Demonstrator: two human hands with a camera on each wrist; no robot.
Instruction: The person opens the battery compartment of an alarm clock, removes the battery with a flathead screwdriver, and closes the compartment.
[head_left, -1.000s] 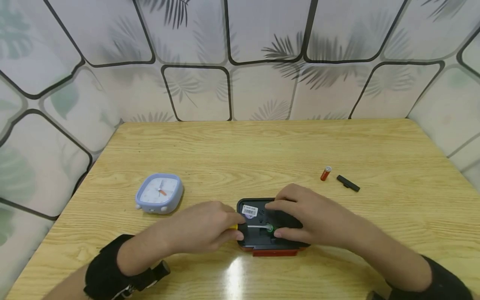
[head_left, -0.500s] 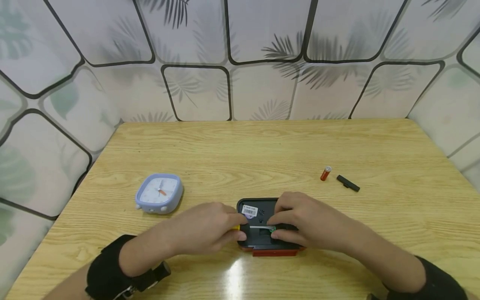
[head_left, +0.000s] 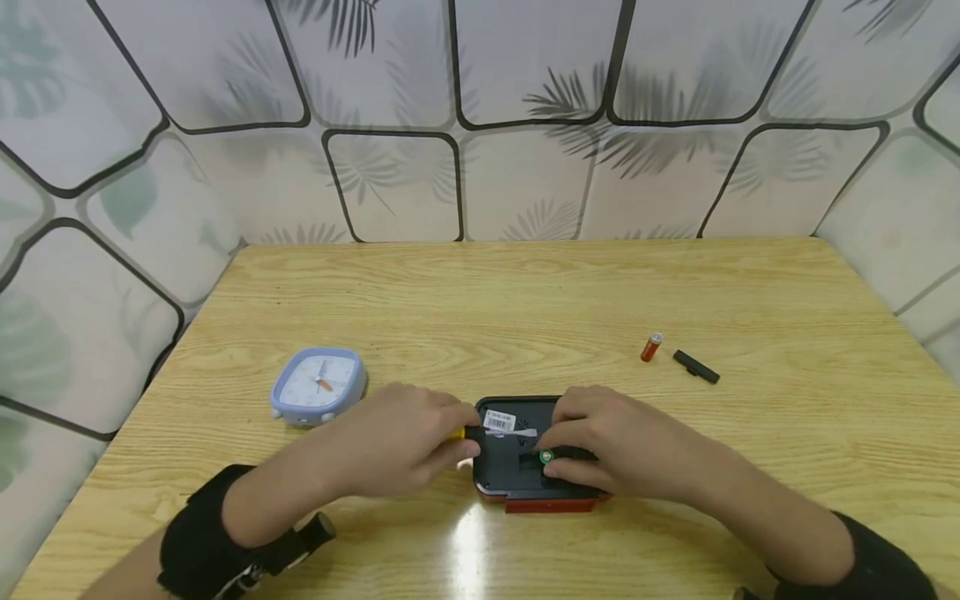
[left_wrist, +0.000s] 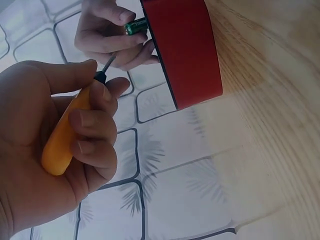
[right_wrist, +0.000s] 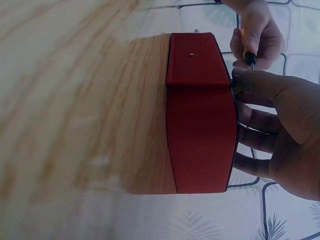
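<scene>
A red device with a black back (head_left: 502, 482) lies back side up on the wooden table, a barcode sticker on its upper left. Its red side (right_wrist: 202, 137) fills the middle of the right wrist view. My left hand (head_left: 412, 437) grips a screwdriver by its yellow handle (left_wrist: 65, 132). The metal shaft (head_left: 513, 432) points right over the back, near the sticker. Thumb and finger of my right hand (head_left: 611, 437) pinch a green battery (left_wrist: 136, 26), which sticks up from the back with one end showing. The other right fingers reach across the back's right part, hiding it.
A light blue alarm clock (head_left: 318, 387) stands to the left of my left hand. Beyond my right hand lie a red battery (head_left: 651, 347) and a small black cover (head_left: 697, 367). A patterned cloth surrounds the table's back and sides.
The screwdriver tip has come away from the green battery, and my left hand has shifted slightly left and up. My right fingers have moved in from the right and closed on the battery.
</scene>
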